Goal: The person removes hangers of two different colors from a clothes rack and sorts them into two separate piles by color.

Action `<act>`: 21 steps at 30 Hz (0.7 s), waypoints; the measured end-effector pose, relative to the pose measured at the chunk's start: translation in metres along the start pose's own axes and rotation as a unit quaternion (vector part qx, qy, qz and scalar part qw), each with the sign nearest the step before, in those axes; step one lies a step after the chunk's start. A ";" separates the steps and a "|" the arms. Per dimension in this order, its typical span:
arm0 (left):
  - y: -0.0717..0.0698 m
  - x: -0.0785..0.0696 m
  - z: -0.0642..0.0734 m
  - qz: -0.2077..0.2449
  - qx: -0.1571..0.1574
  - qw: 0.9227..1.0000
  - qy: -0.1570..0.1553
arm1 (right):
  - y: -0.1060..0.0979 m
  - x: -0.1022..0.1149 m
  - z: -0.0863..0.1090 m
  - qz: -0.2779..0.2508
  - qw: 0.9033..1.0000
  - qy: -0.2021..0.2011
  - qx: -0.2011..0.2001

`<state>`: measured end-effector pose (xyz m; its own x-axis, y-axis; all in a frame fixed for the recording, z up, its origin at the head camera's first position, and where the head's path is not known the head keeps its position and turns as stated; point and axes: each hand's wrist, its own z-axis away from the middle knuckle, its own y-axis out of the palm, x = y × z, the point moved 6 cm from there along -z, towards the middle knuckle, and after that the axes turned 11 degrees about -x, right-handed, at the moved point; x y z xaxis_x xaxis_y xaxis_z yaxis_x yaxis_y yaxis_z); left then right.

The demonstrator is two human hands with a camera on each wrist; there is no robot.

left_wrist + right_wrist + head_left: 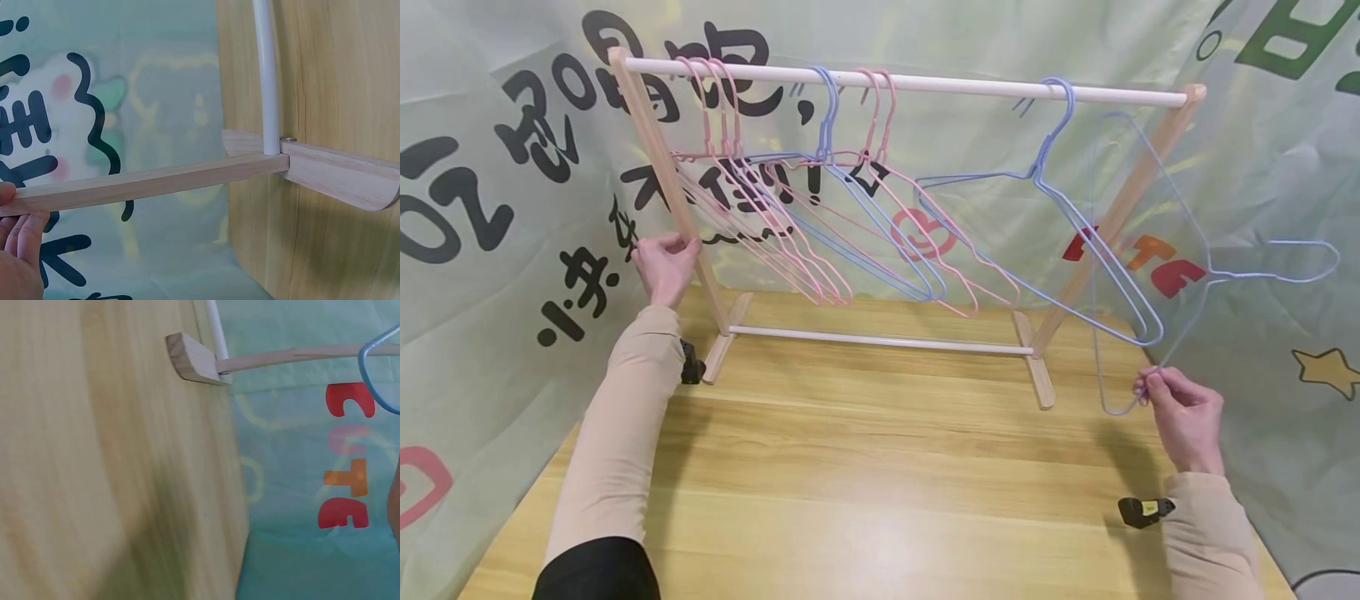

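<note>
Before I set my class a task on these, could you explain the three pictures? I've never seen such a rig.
There is no machine, only a person working bare-handed. The wide picture comes from a camera worn on the head; the others come from the left wrist camera and right wrist camera. A wooden rack stands on the table, with pink hangers and blue hangers on its upper rod. The left hand pinches the rack's upright; the right hand holds another blue hanger, sideways and off the rod.

Rack [880,340] on table [880,458] (wood-grained)
</note>
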<state>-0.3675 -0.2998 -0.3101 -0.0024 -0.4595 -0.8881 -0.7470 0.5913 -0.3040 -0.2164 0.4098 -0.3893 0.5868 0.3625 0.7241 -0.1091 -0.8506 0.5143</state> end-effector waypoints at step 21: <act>0.001 0.000 0.000 -0.025 -0.010 1.000 0.006 | -0.015 -0.022 0.021 -0.155 0.984 0.046 -0.073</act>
<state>-0.3678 -0.2990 -0.3103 0.0277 -0.4965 -0.8676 -0.7593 0.5540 -0.3412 -0.2109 0.4060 -0.4226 0.5352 0.6349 0.5572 -0.0541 -0.6325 0.7727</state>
